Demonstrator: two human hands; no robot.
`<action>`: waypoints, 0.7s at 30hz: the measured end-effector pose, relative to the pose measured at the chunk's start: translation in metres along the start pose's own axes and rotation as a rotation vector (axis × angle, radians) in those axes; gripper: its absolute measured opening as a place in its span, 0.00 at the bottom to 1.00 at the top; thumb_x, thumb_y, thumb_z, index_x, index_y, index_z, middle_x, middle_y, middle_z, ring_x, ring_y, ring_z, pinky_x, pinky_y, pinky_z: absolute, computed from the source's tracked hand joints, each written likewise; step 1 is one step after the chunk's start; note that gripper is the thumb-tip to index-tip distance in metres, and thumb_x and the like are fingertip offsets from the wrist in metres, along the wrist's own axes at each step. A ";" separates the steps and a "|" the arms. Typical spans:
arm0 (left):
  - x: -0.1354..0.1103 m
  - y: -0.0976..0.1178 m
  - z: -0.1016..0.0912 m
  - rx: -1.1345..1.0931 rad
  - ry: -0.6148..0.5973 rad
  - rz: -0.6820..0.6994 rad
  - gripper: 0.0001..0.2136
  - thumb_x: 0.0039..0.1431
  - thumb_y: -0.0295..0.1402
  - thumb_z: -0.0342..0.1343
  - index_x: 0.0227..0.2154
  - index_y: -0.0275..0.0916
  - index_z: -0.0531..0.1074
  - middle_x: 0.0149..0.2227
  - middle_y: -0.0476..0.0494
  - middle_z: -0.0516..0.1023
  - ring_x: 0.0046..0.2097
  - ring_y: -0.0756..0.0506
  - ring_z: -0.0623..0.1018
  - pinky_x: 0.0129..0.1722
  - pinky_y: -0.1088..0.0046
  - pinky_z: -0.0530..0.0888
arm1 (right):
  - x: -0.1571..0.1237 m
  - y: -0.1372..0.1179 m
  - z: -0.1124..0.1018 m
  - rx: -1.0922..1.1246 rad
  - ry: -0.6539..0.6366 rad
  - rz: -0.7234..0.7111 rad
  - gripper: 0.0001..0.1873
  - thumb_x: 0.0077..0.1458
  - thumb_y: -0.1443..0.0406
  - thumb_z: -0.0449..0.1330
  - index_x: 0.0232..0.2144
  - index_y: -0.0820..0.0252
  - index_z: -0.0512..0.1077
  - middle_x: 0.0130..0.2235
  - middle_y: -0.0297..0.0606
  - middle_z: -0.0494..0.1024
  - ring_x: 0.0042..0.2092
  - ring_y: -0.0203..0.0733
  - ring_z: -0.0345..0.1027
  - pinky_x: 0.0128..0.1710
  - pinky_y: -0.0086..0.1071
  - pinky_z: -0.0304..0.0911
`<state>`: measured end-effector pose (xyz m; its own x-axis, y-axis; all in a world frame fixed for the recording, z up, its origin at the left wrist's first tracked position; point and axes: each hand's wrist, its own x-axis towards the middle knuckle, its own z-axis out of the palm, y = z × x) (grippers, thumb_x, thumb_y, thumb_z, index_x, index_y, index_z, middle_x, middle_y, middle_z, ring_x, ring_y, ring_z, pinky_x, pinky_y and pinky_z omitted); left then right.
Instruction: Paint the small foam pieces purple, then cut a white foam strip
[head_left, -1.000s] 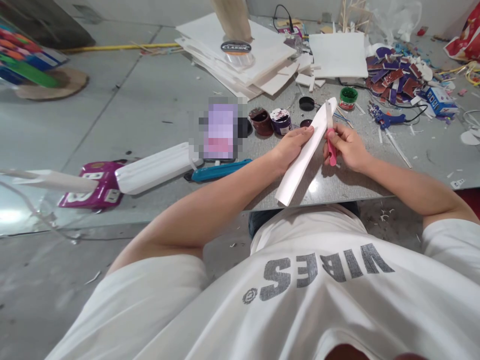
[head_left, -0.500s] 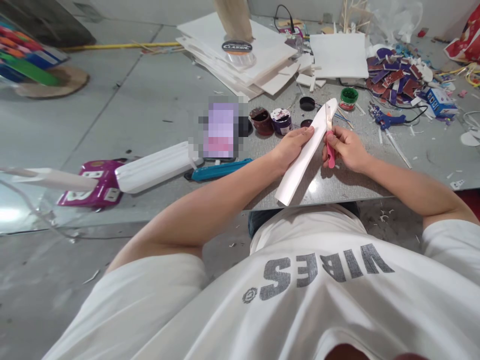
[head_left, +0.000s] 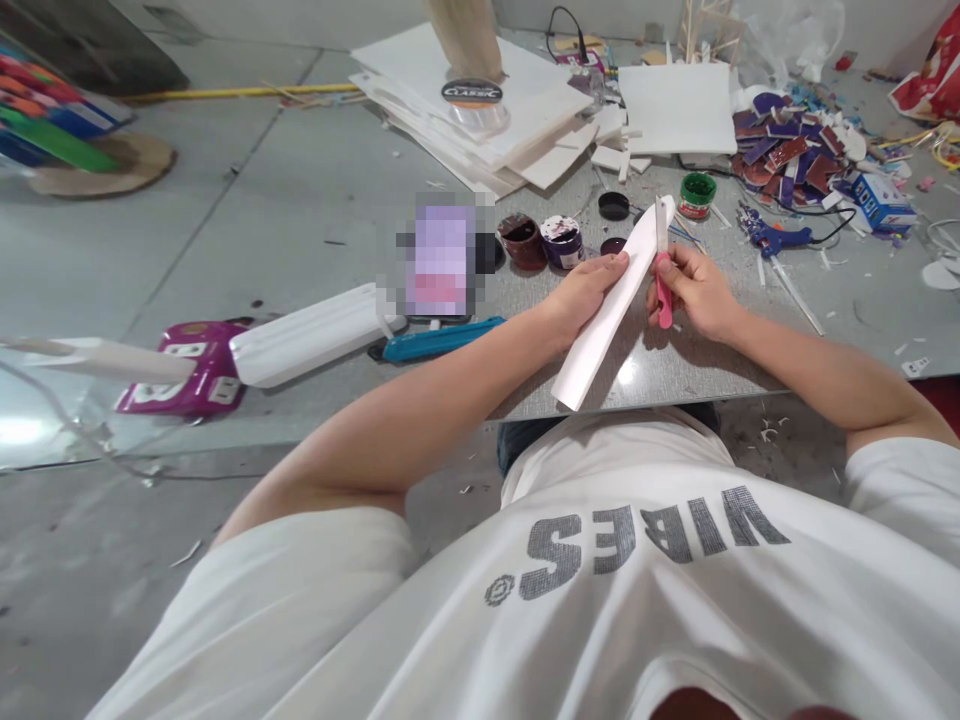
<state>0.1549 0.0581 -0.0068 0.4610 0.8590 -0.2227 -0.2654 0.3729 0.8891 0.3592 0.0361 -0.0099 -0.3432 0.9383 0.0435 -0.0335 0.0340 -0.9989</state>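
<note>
A long white strip, perhaps foam board point(head_left: 609, 318), slants up from the table's front edge, its far end rounded. My left hand point(head_left: 589, 290) is closed on its left side, thumb on top. In my right hand point(head_left: 694, 290) is a utility knife with a pink handle point(head_left: 664, 292), gripped between thumb and fingers. Its blade point(head_left: 661, 222) points away from me and lies along the strip's right edge near the far end. Whether the blade is cutting in, I cannot tell.
Beyond my hands stand open paint jars, one dark red point(head_left: 523, 242), one purple point(head_left: 562, 242), one green point(head_left: 697, 196). A blue glue gun point(head_left: 780, 238) lies to the right. White sheets point(head_left: 525, 130) are stacked behind; a phone point(head_left: 441, 260) and a lamp point(head_left: 319, 335) are at left.
The knife has shifted slightly at the strip's right edge, and its blade now stands more upright in view. My left hand and the strip have hardly moved.
</note>
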 end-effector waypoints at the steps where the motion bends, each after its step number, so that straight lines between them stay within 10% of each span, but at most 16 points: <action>1: 0.000 0.000 0.000 0.002 0.002 0.004 0.21 0.68 0.50 0.74 0.35 0.38 0.75 0.22 0.51 0.77 0.19 0.50 0.74 0.21 0.75 0.70 | 0.001 0.001 -0.001 0.002 -0.004 0.000 0.25 0.72 0.40 0.66 0.42 0.50 0.65 0.28 0.31 0.83 0.25 0.42 0.79 0.27 0.35 0.78; 21: 0.003 0.006 0.003 -0.027 0.054 0.048 0.18 0.79 0.43 0.62 0.34 0.37 0.77 0.23 0.48 0.80 0.22 0.49 0.78 0.24 0.76 0.75 | -0.011 -0.009 0.006 -0.046 -0.219 0.083 0.34 0.63 0.34 0.71 0.40 0.54 0.68 0.27 0.33 0.85 0.24 0.41 0.82 0.22 0.29 0.75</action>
<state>0.1571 0.0615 -0.0005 0.4009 0.8935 -0.2024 -0.3093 0.3399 0.8882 0.3575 0.0235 -0.0013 -0.5384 0.8417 -0.0410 0.0448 -0.0199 -0.9988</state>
